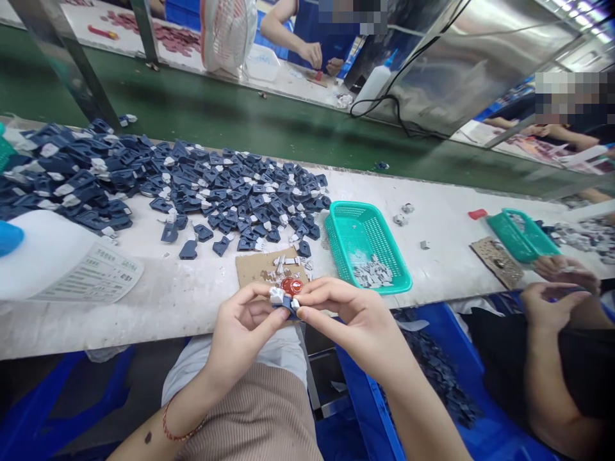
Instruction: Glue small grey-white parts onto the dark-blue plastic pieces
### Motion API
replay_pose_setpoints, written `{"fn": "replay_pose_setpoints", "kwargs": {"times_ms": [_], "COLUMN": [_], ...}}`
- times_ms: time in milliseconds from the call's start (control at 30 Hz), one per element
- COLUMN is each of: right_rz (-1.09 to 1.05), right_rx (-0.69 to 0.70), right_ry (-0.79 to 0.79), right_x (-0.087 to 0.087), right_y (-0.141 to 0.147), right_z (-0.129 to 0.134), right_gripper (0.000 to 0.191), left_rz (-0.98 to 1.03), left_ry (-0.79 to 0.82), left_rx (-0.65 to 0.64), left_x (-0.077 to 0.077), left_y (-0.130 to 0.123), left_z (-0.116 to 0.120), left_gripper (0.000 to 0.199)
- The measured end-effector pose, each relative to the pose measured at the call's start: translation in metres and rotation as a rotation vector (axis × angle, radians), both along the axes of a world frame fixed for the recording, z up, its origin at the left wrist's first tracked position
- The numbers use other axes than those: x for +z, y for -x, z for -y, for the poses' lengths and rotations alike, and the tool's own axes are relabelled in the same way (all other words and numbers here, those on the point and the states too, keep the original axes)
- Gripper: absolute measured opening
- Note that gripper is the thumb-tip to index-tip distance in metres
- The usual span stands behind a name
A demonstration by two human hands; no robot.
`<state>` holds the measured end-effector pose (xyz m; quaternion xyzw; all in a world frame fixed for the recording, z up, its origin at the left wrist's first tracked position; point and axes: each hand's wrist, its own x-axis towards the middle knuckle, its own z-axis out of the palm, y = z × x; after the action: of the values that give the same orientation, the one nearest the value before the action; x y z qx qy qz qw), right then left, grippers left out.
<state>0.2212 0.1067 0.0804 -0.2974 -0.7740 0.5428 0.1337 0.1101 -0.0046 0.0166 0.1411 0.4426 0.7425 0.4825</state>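
My left hand (245,323) pinches a small dark blue part (287,303) with a white piece on its left side. Thumb and fingertips of my right hand (348,314) close on a small white piece (295,303) at the right side of the same part. Just behind the fingertips a round red item (291,285) rests on a piece of brown cardboard (250,267), among loose grey-white bits. To the right stands a green basket (404,280) with small grey-white pieces at its near end.
A large pile of dark blue parts (230,186) covers the table's back left. A white bottle (72,262) lies at the left. At the right, a co-worker's hands (552,301) are near another green basket (523,240). A blue bin (451,339) stands below the table edge.
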Motion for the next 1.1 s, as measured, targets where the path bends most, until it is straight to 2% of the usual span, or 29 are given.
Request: {"fn": "replay_pose_setpoints", "kwargs": {"times_ms": [100, 167, 233, 367, 500, 600, 700, 833, 933, 1033, 1100], "right_rz": [0.037, 0.055, 0.052, 0.009, -0.081, -0.084, -0.137, -0.213, -0.207, -0.214, -0.217], "right_rx": [0.018, 0.027, 0.018, -0.002, -0.068, -0.022, -0.028, -0.12, -0.174, -0.201, -0.196], "right_ry": [-0.096, -0.081, 0.039, 0.384, 0.396, 0.502, 0.621, 0.717, 0.759, 0.802, 0.775], "right_x": [0.005, 0.005, 0.003, -0.006, -0.014, -0.021, -0.028, -0.036, -0.038, -0.037, -0.036], "right_y": [0.0, 0.0, -0.001, -0.006, -0.004, 0.002, 0.011, 0.017, 0.017, 0.016, 0.015], "right_z": [0.003, 0.002, 0.0, -0.004, 0.003, 0.016, 0.026, 0.028, 0.027, 0.025, 0.023], "right_gripper": [0.005, 0.005, 0.005, 0.016, 0.033, 0.044, 0.041, 0.036, 0.038, 0.047, 0.047], "left_rz": [-0.042, -0.061, -0.063, -0.045, -0.14, -0.134, -0.064, -0.139, -0.154, -0.164, -0.185], "left_ry": [0.008, 0.018, 0.015, -0.001, 0.032, -0.007, -0.049, 0.05, 0.098, 0.099, 0.094], "left_rx": [0.027, 0.032, 0.028, -0.007, 0.048, 0.02, -0.046, 0.057, 0.096, 0.059, 0.03], "left_x": [0.0, 0.0, -0.001, -0.004, -0.002, 0.002, 0.002, -0.002, -0.004, -0.005, -0.006], "left_y": [-0.001, -0.002, -0.003, -0.003, -0.002, -0.003, -0.005, -0.005, -0.006, -0.007, -0.008], "left_z": [0.001, 0.002, 0.003, 0.006, 0.006, 0.004, 0.002, 0.0, -0.003, -0.006, -0.008], "left_gripper": [0.02, 0.021, 0.02, 0.019, 0.02, 0.017, 0.017, 0.018, 0.022, 0.019, 0.015]}}
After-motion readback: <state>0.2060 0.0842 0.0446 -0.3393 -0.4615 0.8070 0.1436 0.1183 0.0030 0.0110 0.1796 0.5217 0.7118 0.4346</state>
